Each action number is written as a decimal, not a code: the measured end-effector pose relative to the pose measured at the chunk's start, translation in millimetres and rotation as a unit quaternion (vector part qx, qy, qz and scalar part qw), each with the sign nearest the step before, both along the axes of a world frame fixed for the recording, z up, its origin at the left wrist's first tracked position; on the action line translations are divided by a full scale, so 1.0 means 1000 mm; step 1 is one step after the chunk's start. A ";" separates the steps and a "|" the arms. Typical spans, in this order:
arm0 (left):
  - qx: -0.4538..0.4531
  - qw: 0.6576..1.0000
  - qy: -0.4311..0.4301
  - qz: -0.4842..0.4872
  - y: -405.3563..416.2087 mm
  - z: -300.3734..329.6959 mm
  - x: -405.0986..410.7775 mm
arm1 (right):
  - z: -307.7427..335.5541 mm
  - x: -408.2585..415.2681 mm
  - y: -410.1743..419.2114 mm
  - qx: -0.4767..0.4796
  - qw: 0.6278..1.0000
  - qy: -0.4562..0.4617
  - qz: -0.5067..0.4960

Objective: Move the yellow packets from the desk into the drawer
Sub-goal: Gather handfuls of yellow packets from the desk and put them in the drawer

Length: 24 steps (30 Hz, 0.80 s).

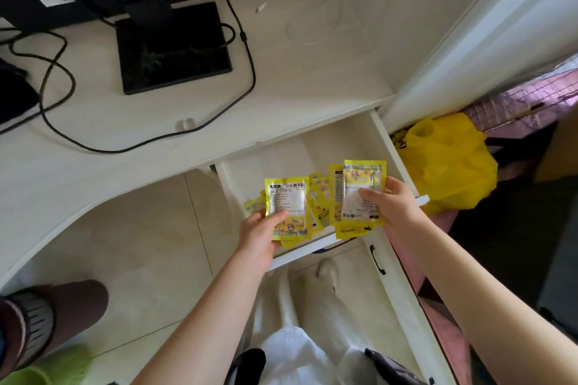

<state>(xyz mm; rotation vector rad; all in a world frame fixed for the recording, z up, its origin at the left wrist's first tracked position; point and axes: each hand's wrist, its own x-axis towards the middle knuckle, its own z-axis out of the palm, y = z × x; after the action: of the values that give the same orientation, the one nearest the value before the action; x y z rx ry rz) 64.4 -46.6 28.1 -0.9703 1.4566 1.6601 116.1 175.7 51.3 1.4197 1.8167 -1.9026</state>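
Note:
The white drawer (316, 144) under the desk stands pulled open. Over it my left hand (259, 234) grips a fanned bunch of yellow packets (287, 203) by their lower edge, thumb on the front one. My right hand (394, 203) holds a second small stack of yellow packets (359, 184) from the right side, above the drawer's front right corner. More yellow packets (320, 197) show between the two bunches; whether they lie in the drawer or belong to the left bunch is unclear.
The white desk (281, 87) carries a monitor stand (173, 47), black cables (247, 50) and a small clear cap (186, 124). A yellow plastic bag (447, 162) sits right of the drawer. A cabinet door with a black handle (377, 259) is below. A person's legs stand at lower left.

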 end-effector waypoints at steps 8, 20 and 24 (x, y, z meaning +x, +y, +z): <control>-0.049 0.996 -0.022 0.072 0.079 -0.043 -0.008 | -0.039 -0.038 0.069 0.098 0.983 -0.055 0.145; -0.187 0.980 -0.002 -0.064 0.125 -0.118 -0.024 | -0.124 -0.073 0.088 0.083 0.962 -0.121 0.232; -0.204 0.975 0.007 -0.083 0.128 -0.142 -0.027 | -0.148 -0.073 0.088 0.045 0.963 -0.134 0.227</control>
<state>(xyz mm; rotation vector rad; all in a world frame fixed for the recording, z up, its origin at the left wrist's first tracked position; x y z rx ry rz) 37.6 81.9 -113.6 -1.0202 1.8792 1.2736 42.9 264.1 -96.8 1.0927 1.9065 -1.3507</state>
